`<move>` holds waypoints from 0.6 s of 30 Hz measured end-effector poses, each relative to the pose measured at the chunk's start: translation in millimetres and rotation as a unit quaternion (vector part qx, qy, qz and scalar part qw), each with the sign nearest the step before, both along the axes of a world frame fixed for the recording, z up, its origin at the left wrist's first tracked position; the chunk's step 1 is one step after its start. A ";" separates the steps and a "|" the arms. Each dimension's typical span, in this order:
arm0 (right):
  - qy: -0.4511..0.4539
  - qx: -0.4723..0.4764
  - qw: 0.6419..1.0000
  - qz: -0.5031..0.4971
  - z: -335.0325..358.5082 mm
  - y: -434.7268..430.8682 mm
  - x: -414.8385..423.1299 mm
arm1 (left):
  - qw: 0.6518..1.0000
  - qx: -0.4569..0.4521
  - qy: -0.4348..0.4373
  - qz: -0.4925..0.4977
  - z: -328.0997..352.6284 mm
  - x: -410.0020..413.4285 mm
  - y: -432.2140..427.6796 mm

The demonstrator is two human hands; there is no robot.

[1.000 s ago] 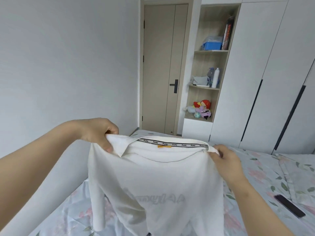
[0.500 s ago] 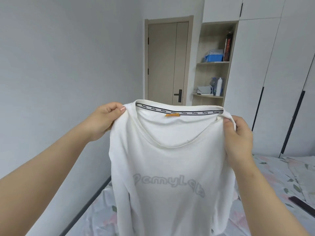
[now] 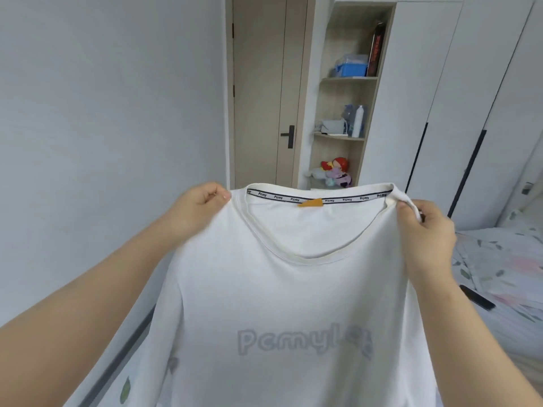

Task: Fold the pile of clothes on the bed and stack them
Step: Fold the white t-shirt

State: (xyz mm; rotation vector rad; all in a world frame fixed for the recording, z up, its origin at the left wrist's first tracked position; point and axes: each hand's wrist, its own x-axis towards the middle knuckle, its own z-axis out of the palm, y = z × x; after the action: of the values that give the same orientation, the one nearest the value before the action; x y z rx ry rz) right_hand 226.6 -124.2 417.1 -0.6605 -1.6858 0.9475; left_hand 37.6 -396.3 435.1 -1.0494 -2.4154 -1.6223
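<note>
A white T-shirt (image 3: pixel 293 289) with grey lettering and an orange neck tag hangs spread in front of me, held up in the air by its shoulders. My left hand (image 3: pixel 197 210) pinches the left shoulder beside the collar. At the other side my right hand (image 3: pixel 426 233) grips the right shoulder, fingers curled round the fabric. The shirt's lower part runs out of the bottom of the frame and hides most of the bed (image 3: pixel 499 259) below it. No pile of other clothes is visible.
A black phone (image 3: pixel 477 297) lies on the floral bedsheet at the right. Behind stand a closed door (image 3: pixel 264 98), open shelves (image 3: pixel 346 113) with boxes, bottles and a toy, and white wardrobe doors (image 3: pixel 470 98). A plain wall fills the left.
Both hands raised the shirt off the bed, pulled it wider between them and brought it closer to me; its printed front now hangs flat and fills the lower view.
</note>
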 end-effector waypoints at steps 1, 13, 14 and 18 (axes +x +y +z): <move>-0.029 -0.008 0.999 -0.020 -11.0 4.3 -1.4 | 1.000 -0.020 0.008 -0.005 -10.2 -4.0 1.9; -0.256 -0.065 0.963 -0.057 -145.4 84.8 -69.1 | 0.981 -0.176 -0.082 0.004 -141.8 -94.4 65.8; -0.272 -0.086 0.957 -0.046 -159.6 94.3 -77.0 | 0.978 -0.187 -0.087 0.018 -156.4 -104.0 78.3; -0.321 -0.190 0.928 -0.027 -213.5 133.9 -115.3 | 0.960 -0.256 -0.090 0.071 -213.7 -139.4 129.6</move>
State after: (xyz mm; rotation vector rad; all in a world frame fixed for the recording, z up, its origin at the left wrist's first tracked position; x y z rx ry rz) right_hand 111.3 9.7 203.6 -1.3869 -2.0438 1.1038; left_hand -101.7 -266.7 221.4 -0.7692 -3.0475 -1.1137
